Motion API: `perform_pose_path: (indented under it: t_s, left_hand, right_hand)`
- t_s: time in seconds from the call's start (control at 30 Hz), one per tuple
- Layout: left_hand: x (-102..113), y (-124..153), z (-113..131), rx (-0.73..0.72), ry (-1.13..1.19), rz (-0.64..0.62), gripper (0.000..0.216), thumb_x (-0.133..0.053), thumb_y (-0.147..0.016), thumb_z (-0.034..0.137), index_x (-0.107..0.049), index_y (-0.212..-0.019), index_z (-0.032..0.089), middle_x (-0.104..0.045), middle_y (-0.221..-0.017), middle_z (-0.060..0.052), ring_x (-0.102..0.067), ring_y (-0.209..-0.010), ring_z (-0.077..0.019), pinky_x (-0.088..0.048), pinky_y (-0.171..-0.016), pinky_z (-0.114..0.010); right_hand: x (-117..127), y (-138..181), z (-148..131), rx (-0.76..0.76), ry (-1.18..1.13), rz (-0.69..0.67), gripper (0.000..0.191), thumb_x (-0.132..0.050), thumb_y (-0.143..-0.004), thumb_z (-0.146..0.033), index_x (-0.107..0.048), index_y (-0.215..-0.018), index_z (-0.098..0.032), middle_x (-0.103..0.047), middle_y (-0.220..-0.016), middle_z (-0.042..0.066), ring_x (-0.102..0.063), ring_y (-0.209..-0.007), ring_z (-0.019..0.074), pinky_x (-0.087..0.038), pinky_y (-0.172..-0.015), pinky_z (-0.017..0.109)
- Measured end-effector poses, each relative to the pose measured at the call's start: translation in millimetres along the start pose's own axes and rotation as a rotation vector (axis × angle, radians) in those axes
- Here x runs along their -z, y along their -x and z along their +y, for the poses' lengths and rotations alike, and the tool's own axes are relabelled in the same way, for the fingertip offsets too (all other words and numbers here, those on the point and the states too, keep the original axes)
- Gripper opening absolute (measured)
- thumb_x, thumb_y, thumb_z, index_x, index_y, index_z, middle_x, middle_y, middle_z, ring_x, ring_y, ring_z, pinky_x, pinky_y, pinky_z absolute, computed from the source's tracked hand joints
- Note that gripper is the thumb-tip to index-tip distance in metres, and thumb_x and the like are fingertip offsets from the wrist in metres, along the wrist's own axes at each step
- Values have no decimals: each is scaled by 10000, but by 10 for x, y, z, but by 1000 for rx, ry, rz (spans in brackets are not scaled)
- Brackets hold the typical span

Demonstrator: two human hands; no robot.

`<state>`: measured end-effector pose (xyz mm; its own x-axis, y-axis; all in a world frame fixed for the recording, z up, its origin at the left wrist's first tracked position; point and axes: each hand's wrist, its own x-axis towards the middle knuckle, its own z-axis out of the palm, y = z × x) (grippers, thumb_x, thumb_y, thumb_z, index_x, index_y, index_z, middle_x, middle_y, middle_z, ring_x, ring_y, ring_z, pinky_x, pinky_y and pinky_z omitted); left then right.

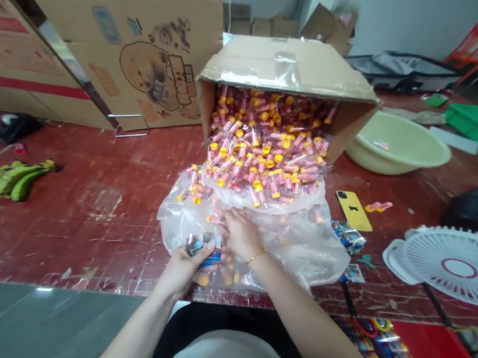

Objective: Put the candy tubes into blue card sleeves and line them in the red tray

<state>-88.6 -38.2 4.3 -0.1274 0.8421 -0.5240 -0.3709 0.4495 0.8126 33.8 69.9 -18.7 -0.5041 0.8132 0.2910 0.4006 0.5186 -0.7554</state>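
Note:
A cardboard box (287,65) lies tipped on its side on the red table, spilling several small pink tubes with yellow caps (264,153) onto a clear plastic sheet (301,240). My left hand (186,266) is closed around a small blue-and-clear packet (198,245) near the table's front edge. My right hand (238,232) rests on the plastic just beside it, fingers curled, pinching at a pink tube (215,219); a gold bracelet sits on that wrist.
A pale basin (397,144) stands right of the box. A yellow phone (353,210), a white fan (452,266) and loose packets (348,236) lie at right. Bananas (18,179) lie at left; big cartons (108,38) stand behind.

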Motion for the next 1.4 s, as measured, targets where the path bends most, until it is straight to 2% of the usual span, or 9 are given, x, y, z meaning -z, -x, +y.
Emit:
perform_pose_path:
  t_s: [0.13, 0.3, 0.4, 0.5, 0.63, 0.83, 1.0, 1.2, 1.4]
  left_hand:
    - [-76, -38, 9, -31, -16, -45, 468, -780, -677, 398, -648, -968, 56, -669, -888, -137, -654, -793, -192, -544, -677, -251]
    - [-306, -50, 38, -146, -50, -152, 347, -803, -640, 345, -636, -751, 61, -643, -697, -90, -599, -623, -139, -495, -591, -218]
    - [-454, -33, 68, -173, -122, -171, 349, -820, -601, 329, -617, -724, 74, -613, -623, -56, -558, -558, -122, -468, -545, -213]
    - [-534, -25, 74, -150, -234, -191, 369, -822, -591, 329, -622, -777, 82, -607, -615, -44, -530, -523, -116, -440, -509, -214]
    - [-570, -46, 37, -123, -295, -225, 348, -798, -627, 343, -619, -780, 87, -599, -599, -53, -518, -503, -120, -431, -498, -226]
    - [-706, -74, 22, -68, -134, -189, 324, -841, -522, 204, -607, -716, 95, -588, -597, -15, -528, -524, -103, -427, -488, -188]
    - [-751, -77, -16, -15, -15, -145, 391, -872, -461, 206, -646, -762, 101, -632, -675, -19, -584, -579, -126, -506, -581, -230]
    - [-788, -89, -23, 52, 49, -244, 484, -817, -622, 381, -662, -980, 95, -678, -889, -119, -658, -756, -207, -542, -653, -278]
    - [-944, -131, 26, 137, 206, -232, 465, -790, -674, 384, -634, -988, 78, -670, -924, -143, -655, -801, -218, -561, -696, -311]
  right_hand:
    - [315, 111, 63, -133, -237, 63, 164, -541, -850, -266, -556, -967, -153, -584, -897, 79, -581, -798, 199, -485, -710, 355]
    - [780, 349, -4, -542, -1139, 57, 241, -676, -771, -338, -543, -845, -151, -593, -813, 32, -589, -736, 119, -485, -667, 238]
    - [921, 474, -109, -554, -1352, 5, 316, -712, -745, -265, -543, -998, -181, -599, -859, 20, -596, -745, 119, -485, -652, 229]
    - [991, 546, -156, -360, -1200, 86, 407, -663, -807, -241, -462, -1161, -252, -580, -901, 4, -604, -800, 136, -509, -726, 281]
    - [1086, 613, -124, -105, -680, 209, 441, -635, -840, -193, -397, -1201, -279, -547, -964, 17, -585, -874, 154, -504, -832, 343]
    - [1231, 667, -156, 139, -205, 61, 367, -515, -914, -179, -452, -1270, -244, -527, -1189, 63, -538, -1033, 178, -481, -856, 322]
    - [1223, 637, -133, 20, -232, 42, 396, -584, -881, -255, -418, -1239, -232, -539, -1117, 70, -559, -938, 181, -484, -799, 331]
    - [1037, 649, -18, -169, -642, -53, 226, -586, -881, -330, -411, -923, -193, -526, -852, 19, -539, -781, 133, -475, -725, 290]
    - [690, 887, -113, -189, -519, 11, 834, -860, -551, -266, -337, -1201, -236, -403, -1246, 107, -539, -1017, 199, -534, -768, 301]
